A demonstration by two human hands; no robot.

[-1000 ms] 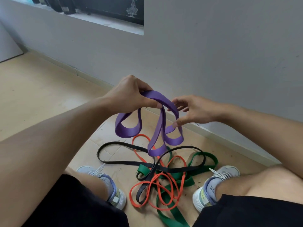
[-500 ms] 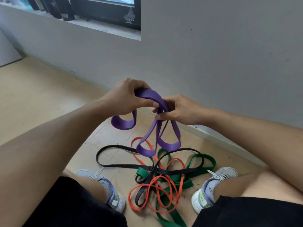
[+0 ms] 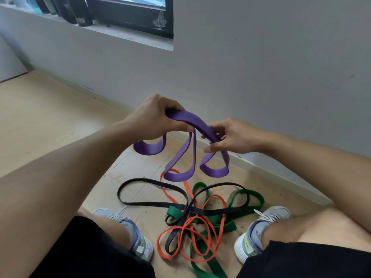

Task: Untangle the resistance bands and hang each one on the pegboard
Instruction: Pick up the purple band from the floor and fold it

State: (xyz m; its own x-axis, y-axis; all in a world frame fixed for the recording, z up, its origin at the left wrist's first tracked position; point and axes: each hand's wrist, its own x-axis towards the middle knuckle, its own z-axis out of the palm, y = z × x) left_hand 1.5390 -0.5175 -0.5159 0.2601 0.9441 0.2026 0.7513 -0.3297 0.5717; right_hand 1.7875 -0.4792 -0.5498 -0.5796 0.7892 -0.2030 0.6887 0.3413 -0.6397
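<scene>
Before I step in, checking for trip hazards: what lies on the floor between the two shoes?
Head view: tangled black band, orange band and green band.

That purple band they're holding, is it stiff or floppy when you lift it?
Probably floppy: between the left hand and right hand the purple band sags into three hanging loops. It likely bends easily, arching over the fingers. It seems light, held in fingertips.

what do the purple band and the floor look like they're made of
The purple band, held between the left hand and right hand, looks like matte rubber or latex: a flat strip that droops in soft loops with no creases. The floor looks like pale wood-look laminate or vinyl planks, with straight seams and a low sheen; which one cannot be told.
</scene>
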